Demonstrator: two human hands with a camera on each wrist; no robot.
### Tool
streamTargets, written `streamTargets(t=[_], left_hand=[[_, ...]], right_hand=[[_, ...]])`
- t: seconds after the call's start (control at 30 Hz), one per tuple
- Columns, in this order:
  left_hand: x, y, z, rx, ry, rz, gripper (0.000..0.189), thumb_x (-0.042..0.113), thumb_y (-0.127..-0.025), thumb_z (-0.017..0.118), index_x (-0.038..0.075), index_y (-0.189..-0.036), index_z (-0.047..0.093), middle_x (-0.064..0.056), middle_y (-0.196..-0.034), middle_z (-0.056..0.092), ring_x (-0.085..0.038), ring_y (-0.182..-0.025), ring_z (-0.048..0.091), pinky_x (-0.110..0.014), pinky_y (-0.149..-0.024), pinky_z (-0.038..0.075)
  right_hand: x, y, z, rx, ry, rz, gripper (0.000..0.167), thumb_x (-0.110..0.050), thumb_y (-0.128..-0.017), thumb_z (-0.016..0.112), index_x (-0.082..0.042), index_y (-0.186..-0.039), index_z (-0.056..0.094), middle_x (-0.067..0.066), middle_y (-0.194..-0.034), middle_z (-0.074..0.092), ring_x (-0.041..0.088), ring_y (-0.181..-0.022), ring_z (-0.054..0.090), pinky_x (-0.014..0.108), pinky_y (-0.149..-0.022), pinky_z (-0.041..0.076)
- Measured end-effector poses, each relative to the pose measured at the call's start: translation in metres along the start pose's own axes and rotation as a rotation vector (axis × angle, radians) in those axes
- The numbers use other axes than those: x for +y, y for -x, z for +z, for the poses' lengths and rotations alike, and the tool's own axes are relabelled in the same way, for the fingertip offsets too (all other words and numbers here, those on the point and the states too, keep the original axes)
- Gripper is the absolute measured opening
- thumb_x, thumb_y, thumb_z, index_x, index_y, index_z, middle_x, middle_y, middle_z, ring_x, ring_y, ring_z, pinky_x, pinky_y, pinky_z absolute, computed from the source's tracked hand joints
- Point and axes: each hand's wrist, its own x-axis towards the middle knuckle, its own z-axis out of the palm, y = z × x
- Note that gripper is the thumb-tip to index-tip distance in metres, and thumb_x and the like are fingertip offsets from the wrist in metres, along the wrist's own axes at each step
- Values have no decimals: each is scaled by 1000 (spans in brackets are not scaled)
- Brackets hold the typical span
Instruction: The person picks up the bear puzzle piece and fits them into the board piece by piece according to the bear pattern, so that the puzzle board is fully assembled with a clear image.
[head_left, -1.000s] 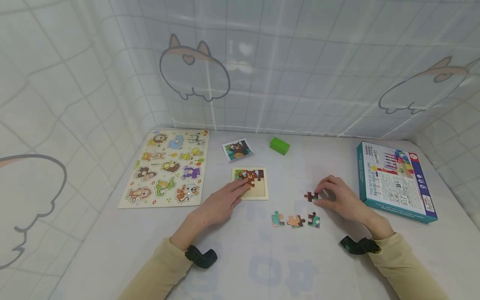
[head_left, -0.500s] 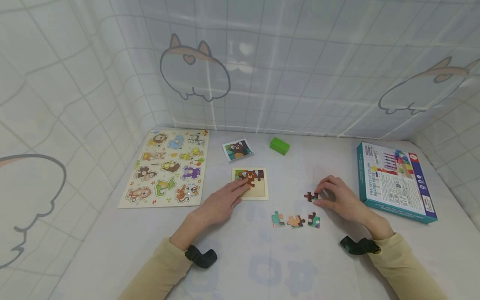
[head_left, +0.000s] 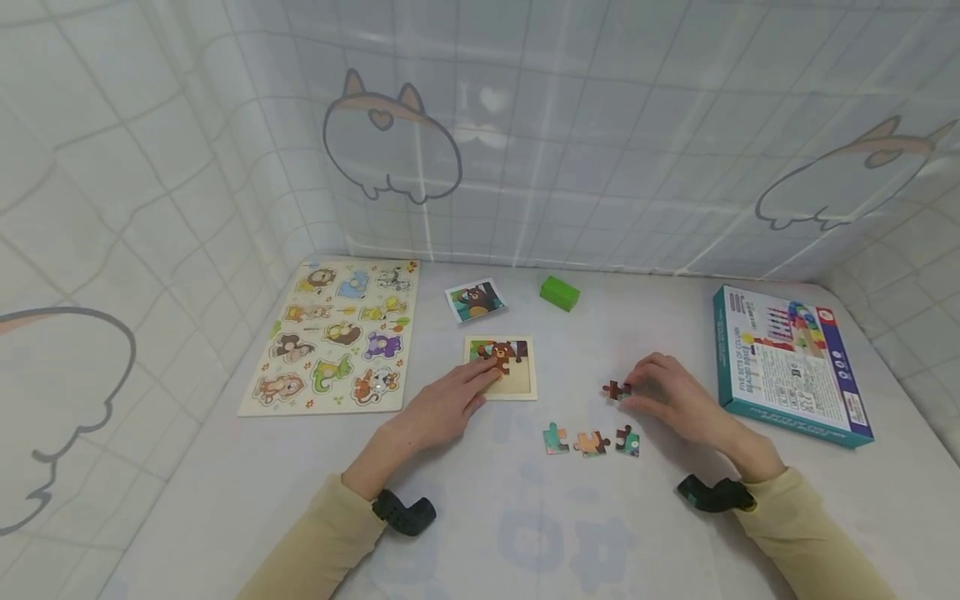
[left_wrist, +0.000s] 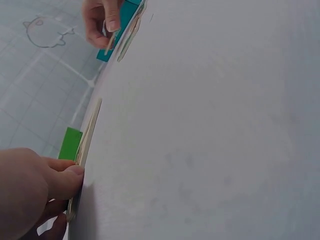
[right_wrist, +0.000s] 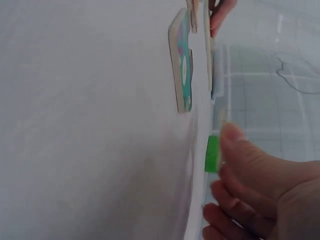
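A small wooden puzzle tray [head_left: 517, 385] lies mid-table, with a brown bear picture filling its upper part and bare wood below. My left hand [head_left: 437, 410] rests on its lower left side, fingers stretched over the board; in the left wrist view its thumb [left_wrist: 73, 172] touches the tray's edge. Between thumb and fingers my right hand [head_left: 671, 398] pinches a brown jigsaw piece [head_left: 612, 390], just off the table in the wrist views. Nearer me lie a teal piece [head_left: 553, 438], an orange-brown piece [head_left: 592, 443] and a green-brown piece [head_left: 628, 442].
At left lies an animal peg puzzle board [head_left: 330, 337]. Behind the tray are a bear picture card [head_left: 476, 301] and a green block [head_left: 559, 293]. A teal-edged toy box [head_left: 791, 362] lies at right. Pale tiled-pattern sheeting [head_left: 570, 167] walls the back and sides.
My right hand has moved slightly left with the brown jigsaw piece, which has tilted a little. The left hand and the tray have stayed in place.
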Motion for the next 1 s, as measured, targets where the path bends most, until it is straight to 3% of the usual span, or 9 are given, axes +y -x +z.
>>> streamTargets(t=[0.27,0.5,0.63,0.87,1.0], left_hand=[[3,-1,-1,12,-27,-21,47,22,-107,47,12,-152,42,-3,-163,32,-25,-149,31,-43,-121,33],[11,-4,-4,-1,-49,-51,47,25,-106,49,13,-152,44,-3,-161,35,-24,-148,34,-44,-118,37],[13,-6,-5,-10,-73,-63,48,26,-106,49,14,-152,44,-3,-161,36,-25,-148,35,-46,-117,39],[14,-7,-3,-16,-86,-70,49,27,-107,47,13,-153,42,-4,-161,35,-25,-149,32,-43,-121,32],[13,-7,-3,-14,-104,-71,49,28,-107,46,13,-153,41,-4,-162,35,-25,-149,32,-44,-120,34]], right_hand=[[-24,-18,6,44,7,-25,22,-9,-84,80,-6,-101,67,4,-105,61,23,-104,54,28,-90,45],[-40,-32,18,19,13,2,22,-11,-84,80,-5,-102,67,6,-106,61,26,-106,54,43,-90,50],[-48,-41,26,5,-4,-8,22,-11,-86,79,-4,-103,67,7,-107,60,26,-107,53,44,-90,51],[-60,-59,39,34,1,-75,23,-12,-85,79,-1,-101,66,9,-105,60,28,-103,54,42,-86,51],[-68,-69,47,18,-2,-58,22,-13,-86,79,-2,-101,66,8,-105,60,27,-105,53,42,-88,51]])
